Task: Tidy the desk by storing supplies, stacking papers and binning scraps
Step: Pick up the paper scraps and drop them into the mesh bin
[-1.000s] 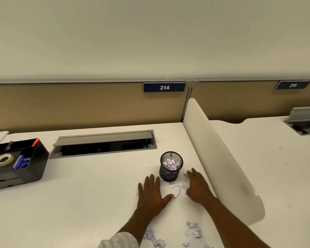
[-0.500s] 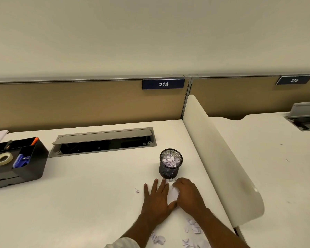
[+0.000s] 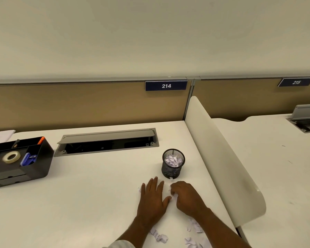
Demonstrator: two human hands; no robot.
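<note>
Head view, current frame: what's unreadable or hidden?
All head view.
- Right hand: curled fingers cover the scraps beneath; grip and count hidden.
- Mesh cup: the wall hides how deep its paper fill goes.
- Loose scraps by the forearms: cut off by the bottom edge.
- Paper stack: cut by the left edge, partly behind the organizer.
- Printed scrap: text too small.

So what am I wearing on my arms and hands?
The left hand and right hand are bare, with no gloves, rings or watch showing. A whitish sleeve shows on the left arm at the bottom edge; the right forearm is uncovered.
</note>
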